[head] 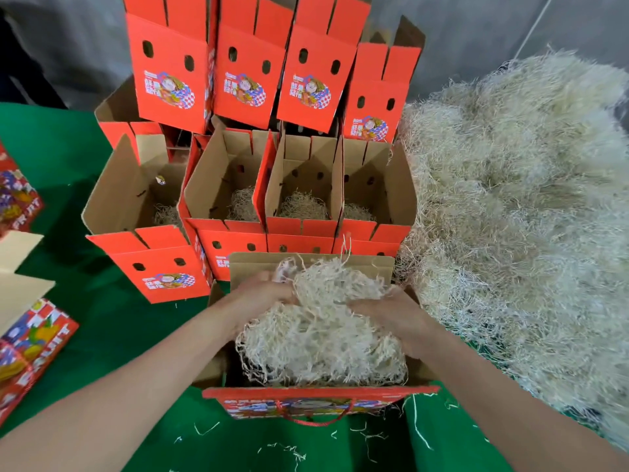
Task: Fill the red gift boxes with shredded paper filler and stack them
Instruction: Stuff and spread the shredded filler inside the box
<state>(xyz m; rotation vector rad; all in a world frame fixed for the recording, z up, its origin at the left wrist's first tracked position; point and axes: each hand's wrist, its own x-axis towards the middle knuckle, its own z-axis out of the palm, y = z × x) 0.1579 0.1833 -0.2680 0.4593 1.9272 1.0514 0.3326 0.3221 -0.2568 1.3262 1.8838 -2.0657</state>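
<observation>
At the counter's near edge the left hand grips one side of a shredded paper filler wad in the open red gift box; the right hand grips the other. The wad stands above the rim, so strands may spill toward the loose pile at right.

left hand, right hand half buried in filler, flat boxes cropped left

Head-worn, close, forward and down.
</observation>
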